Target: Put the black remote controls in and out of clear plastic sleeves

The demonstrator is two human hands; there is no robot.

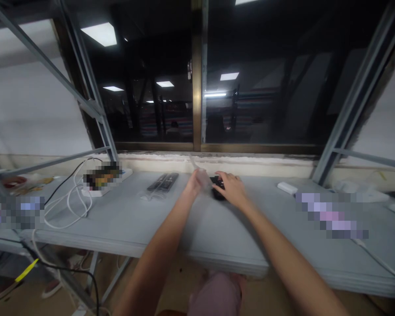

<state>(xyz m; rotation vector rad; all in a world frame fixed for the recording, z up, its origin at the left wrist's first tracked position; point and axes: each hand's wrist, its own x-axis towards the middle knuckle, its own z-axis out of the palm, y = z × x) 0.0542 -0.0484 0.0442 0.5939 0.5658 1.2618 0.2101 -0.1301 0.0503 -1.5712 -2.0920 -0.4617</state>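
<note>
Near the back middle of the grey table, my left hand is closed on a thin, translucent plastic bag, blurred by motion. Just to its right, my right hand has its fingers wrapped over a black object resting on the tabletop; its exact shape is partly hidden by the fingers. Left of my hands, two dark remote-like objects lie side by side in clear plastic wrapping.
The grey table has a white power strip with looped white cables at left. A white plug-like block lies at right. Metal frame posts stand at both sides, before a dark window.
</note>
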